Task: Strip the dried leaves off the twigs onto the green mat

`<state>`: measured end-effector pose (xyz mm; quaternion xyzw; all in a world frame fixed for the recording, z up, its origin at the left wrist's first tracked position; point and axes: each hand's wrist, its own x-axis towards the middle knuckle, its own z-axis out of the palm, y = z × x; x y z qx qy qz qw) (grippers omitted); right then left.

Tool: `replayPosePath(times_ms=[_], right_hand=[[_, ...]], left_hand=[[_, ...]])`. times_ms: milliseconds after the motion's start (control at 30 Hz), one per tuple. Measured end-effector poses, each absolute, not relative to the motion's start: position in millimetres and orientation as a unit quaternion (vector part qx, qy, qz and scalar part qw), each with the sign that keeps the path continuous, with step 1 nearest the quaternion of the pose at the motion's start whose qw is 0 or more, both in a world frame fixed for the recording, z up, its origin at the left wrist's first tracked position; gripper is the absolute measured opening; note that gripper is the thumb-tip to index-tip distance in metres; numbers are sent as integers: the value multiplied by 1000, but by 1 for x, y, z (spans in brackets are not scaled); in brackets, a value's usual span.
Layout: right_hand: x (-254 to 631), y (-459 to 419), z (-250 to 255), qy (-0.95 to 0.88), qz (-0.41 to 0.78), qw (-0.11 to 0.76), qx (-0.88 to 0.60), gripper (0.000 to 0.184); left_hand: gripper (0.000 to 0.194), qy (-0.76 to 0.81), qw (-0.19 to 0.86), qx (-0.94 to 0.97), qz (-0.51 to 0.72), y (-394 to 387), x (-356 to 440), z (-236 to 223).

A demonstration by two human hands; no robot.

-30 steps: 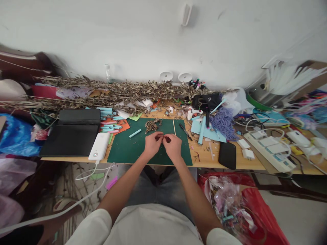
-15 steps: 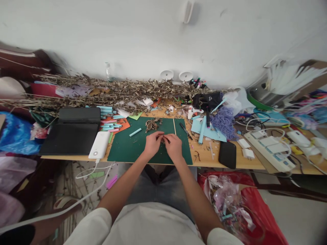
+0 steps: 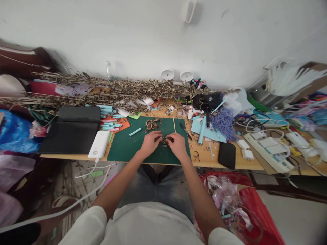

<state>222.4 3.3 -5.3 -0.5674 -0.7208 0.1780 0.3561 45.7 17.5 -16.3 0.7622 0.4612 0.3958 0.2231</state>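
Observation:
My left hand (image 3: 150, 143) and my right hand (image 3: 177, 145) are over the green cutting mat (image 3: 133, 149), a small gap apart. Between their fingertips lies a small heap of crumbled dried leaves (image 3: 165, 143). Both hands have bent fingers drawn toward the thumbs, pinching at these bits; the exact contact is too small to see. Just beyond my left hand sits a larger clump of dried leaves (image 3: 152, 124). A light-blue paper tube (image 3: 135, 132) rests to its left. On the mat's right side are a thin pale stick (image 3: 174, 125) and a black pen (image 3: 186, 131).
Bundles of dried stems (image 3: 133, 89) lie along the wall. At left are a black tablet case (image 3: 71, 136) and a white power bank (image 3: 99, 144). Purple yarn (image 3: 223, 122), a black phone (image 3: 227, 155) and a power strip (image 3: 270, 151) are at right.
My hands have drawn apart sideways from close together, uncovering the crumbled leaves between them. The larger clump, tube and pen have stayed in place.

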Motion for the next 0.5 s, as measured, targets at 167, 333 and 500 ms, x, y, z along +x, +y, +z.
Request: replayPosePath(times_ms=[167,333,500], right_hand=[[222,-1,0,-741,132,307,-583,20],[213,5,5,-730,116,303,-602,9],[202,13,8,-738,116,314,-586,13]], left_hand=[[23,539,63,762,354,23,19,-12],[33,568,2,784,248,40,7,-13],[24,591,24,784,190,55,7,-20]])
